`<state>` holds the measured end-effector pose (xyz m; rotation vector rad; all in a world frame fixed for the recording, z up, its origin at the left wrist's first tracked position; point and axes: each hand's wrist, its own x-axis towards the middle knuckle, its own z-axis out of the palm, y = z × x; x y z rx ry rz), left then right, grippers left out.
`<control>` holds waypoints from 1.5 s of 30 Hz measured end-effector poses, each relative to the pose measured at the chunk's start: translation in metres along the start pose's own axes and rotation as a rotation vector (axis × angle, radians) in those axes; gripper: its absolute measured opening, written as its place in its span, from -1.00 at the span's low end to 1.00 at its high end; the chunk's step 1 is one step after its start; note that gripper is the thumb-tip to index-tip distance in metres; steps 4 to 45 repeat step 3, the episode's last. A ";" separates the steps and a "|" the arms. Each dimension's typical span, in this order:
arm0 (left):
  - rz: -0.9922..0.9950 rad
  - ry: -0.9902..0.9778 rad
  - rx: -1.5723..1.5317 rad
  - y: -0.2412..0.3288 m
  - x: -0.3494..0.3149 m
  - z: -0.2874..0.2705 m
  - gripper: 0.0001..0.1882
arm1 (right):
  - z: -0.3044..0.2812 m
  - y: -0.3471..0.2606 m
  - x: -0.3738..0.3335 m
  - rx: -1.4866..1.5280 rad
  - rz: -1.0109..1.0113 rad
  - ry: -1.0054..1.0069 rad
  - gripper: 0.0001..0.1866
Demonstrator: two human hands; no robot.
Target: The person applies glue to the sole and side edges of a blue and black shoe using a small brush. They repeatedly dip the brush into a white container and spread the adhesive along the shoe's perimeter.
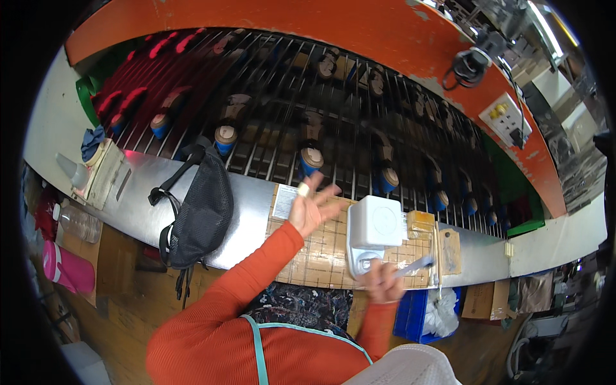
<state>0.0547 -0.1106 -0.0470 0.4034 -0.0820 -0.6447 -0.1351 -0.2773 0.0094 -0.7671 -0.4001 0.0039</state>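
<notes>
My left hand (309, 208) reaches out with its fingers spread, at the near edge of a rod conveyor (269, 138). A pale band or wrap shows on one finger. Just beyond the fingertips lies a shoe-shaped piece (312, 159) with a pale round top and a blue rim. My right hand (383, 282) is closed around a slim grey tool (417, 264), perhaps a brush; blur hides its kind. Beside that hand stands a white plastic container (378, 221) on a checked board (314, 253). A printed paper (284, 201) lies on the board's left corner.
Several more blue-ended pieces (389, 178) lie along the conveyor, under an orange hood (398, 45). Red light glows at far left. A black mesh bag (204, 208) rests on the metal ledge (247, 224). A yellowish block (421, 221) and a blue bin (410, 314) are at right.
</notes>
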 end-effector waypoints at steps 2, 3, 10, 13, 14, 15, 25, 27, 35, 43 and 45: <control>-0.260 -0.109 -0.159 0.002 -0.004 -0.002 -0.14 | -0.003 -0.059 0.034 -0.414 -0.042 0.386 -0.58; -0.404 -0.156 -0.242 -0.001 -0.007 -0.003 -0.14 | 0.009 -0.057 0.035 -0.442 -0.050 0.371 -0.58; -0.404 -0.156 -0.242 -0.001 -0.007 -0.003 -0.14 | 0.009 -0.057 0.035 -0.442 -0.050 0.371 -0.58; -0.404 -0.156 -0.242 -0.001 -0.007 -0.003 -0.14 | 0.009 -0.057 0.035 -0.442 -0.050 0.371 -0.58; -0.404 -0.156 -0.242 -0.001 -0.007 -0.003 -0.14 | 0.009 -0.057 0.035 -0.442 -0.050 0.371 -0.58; -0.404 -0.156 -0.242 -0.001 -0.007 -0.003 -0.14 | 0.009 -0.057 0.035 -0.442 -0.050 0.371 -0.58; -0.404 -0.156 -0.242 -0.001 -0.007 -0.003 -0.14 | 0.009 -0.057 0.035 -0.442 -0.050 0.371 -0.58; -0.404 -0.156 -0.242 -0.001 -0.007 -0.003 -0.14 | 0.009 -0.057 0.035 -0.442 -0.050 0.371 -0.58; -0.404 -0.156 -0.242 -0.001 -0.007 -0.003 -0.14 | 0.009 -0.057 0.035 -0.442 -0.050 0.371 -0.58; -0.404 -0.156 -0.242 -0.001 -0.007 -0.003 -0.14 | 0.009 -0.057 0.035 -0.442 -0.050 0.371 -0.58; -0.404 -0.156 -0.242 -0.001 -0.007 -0.003 -0.14 | 0.009 -0.057 0.035 -0.442 -0.050 0.371 -0.58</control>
